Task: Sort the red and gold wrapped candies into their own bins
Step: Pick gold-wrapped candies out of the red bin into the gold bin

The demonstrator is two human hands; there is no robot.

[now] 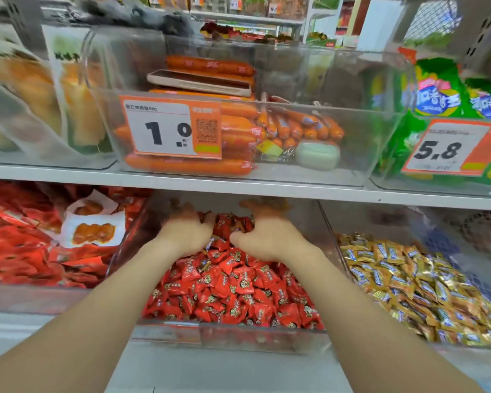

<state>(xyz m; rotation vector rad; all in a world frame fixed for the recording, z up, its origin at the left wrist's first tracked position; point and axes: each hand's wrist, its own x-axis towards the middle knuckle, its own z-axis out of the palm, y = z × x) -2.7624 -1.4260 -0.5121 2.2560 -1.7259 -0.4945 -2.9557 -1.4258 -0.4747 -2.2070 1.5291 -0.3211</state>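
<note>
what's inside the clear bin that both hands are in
The clear bin holds a heap of red wrapped candies. The left hand and right hand reach into the back of the heap, hiding what lies beneath them; deeper layers are covered too.

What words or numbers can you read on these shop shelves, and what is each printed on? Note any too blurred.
"1.0": orange price tag on the sausage bin.
"58g": that tag's top line; the characters before it are blurred.
"5.8": second price tag, on the bin of green snack bags.
Large characters on the green snack bags: too blurred.
Wrapper print on the red candies and gold candies: too small.
</note>
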